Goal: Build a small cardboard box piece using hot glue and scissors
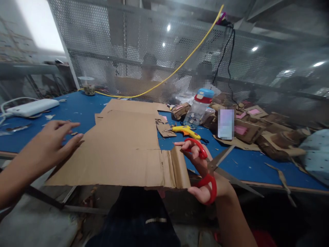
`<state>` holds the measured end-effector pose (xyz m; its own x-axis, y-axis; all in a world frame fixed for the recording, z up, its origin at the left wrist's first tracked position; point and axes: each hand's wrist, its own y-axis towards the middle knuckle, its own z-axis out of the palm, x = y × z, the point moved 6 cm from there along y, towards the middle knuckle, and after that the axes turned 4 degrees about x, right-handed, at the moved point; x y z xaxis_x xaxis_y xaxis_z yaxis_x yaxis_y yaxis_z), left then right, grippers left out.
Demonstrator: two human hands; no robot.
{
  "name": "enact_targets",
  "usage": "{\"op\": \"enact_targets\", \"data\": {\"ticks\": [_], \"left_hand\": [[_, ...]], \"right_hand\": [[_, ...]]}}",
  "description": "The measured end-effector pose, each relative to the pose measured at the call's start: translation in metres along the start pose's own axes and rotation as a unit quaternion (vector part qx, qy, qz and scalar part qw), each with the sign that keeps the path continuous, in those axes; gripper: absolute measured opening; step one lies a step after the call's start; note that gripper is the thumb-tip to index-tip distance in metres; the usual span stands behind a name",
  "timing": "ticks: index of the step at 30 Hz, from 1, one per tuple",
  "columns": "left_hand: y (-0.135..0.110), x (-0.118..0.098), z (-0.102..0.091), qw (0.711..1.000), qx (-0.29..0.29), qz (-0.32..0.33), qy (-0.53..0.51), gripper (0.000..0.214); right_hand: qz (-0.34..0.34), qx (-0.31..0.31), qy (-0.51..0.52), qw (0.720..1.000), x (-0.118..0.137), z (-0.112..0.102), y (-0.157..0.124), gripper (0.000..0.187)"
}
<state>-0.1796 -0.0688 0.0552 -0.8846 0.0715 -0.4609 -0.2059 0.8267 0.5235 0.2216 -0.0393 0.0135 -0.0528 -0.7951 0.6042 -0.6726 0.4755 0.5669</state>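
Note:
A large flat sheet of brown cardboard (123, 151) lies on the blue table (77, 109) and overhangs its near edge. My left hand (51, 144) hovers at the sheet's left edge, fingers stretched out and holding nothing. My right hand (203, 175) grips red-handled scissors (210, 164) by the sheet's right end; the blades stand apart and point right, away from the cardboard. A narrow folded strip sits at the sheet's right end beside that hand.
A yellow glue gun (185, 131), a clear bottle with a red and blue cap (199, 108) and a heap of cardboard scraps (259, 132) crowd the right of the table. A white power strip (32, 107) lies far left. A perforated metal screen (144, 51) backs the table.

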Motion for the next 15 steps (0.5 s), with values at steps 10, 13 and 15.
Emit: {"op": "enact_targets", "data": {"ticks": [10, 13, 15], "left_hand": [[-0.132, -0.152, 0.054, 0.845, -0.027, 0.528, 0.083, 0.039], [-0.134, -0.145, 0.065, 0.844, -0.046, 0.530, 0.068, 0.038], [-0.134, -0.140, 0.068, 0.843, -0.058, 0.532, 0.064, 0.039]], "right_hand": [[-0.010, -0.012, 0.011, 1.000, -0.003, -0.002, 0.001, 0.059], [0.034, -0.004, 0.010, 0.999, -0.004, -0.003, 0.001, 0.061], [0.054, 0.001, 0.008, 0.999, -0.005, -0.003, 0.003, 0.063]]}}
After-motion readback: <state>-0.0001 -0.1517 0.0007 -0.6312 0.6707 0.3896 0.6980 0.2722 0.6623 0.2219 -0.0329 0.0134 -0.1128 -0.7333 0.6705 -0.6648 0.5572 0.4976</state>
